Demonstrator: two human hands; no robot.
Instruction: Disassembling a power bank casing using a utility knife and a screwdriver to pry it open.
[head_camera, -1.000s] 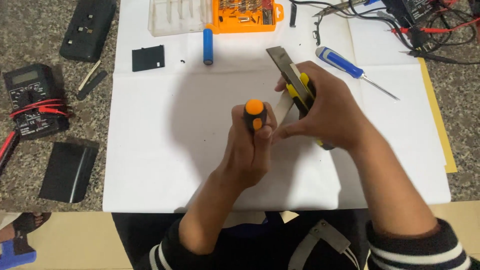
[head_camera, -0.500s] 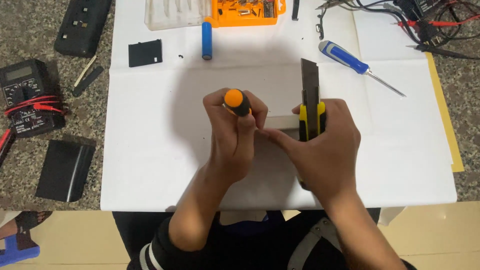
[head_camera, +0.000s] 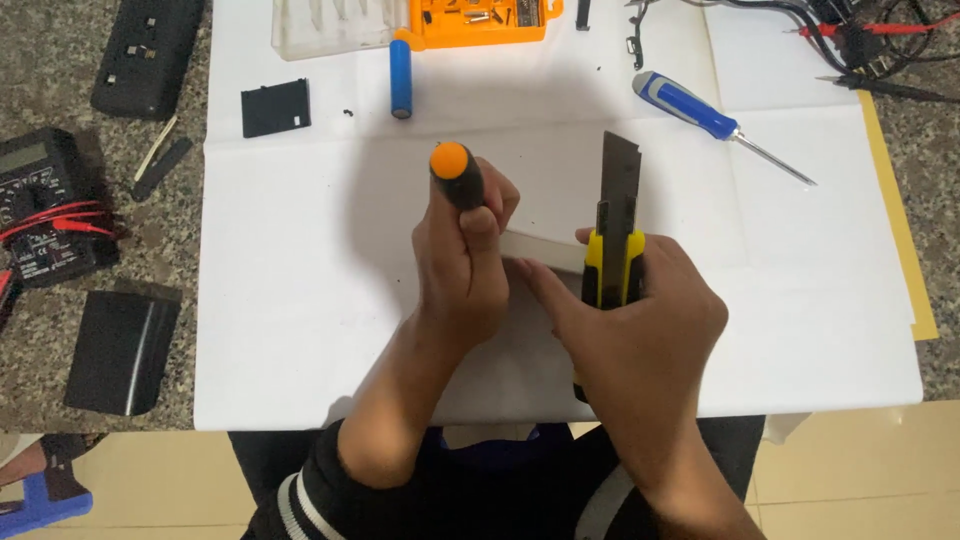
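My left hand (head_camera: 462, 270) is closed around a black screwdriver with an orange end cap (head_camera: 452, 168), held upright. My right hand (head_camera: 630, 320) grips a yellow and black utility knife (head_camera: 616, 235) with its blade extended away from me. Between the two hands lies a flat white object (head_camera: 545, 252), mostly hidden by my fingers, which touch it. All of this sits over a white sheet of paper (head_camera: 300, 300) on the table.
A blue-handled screwdriver (head_camera: 700, 110) lies at the right. A blue cylindrical cell (head_camera: 401, 78), a small black panel (head_camera: 275, 107), a clear and orange bit case (head_camera: 470, 20) are at the top. A multimeter (head_camera: 40, 205), black cases and wires lie on the stone surface.
Both hands have shifted to the left over the paper. The utility knife has turned from slanted to nearly straight, blade pointing away. The screwdriver stands more upright now.
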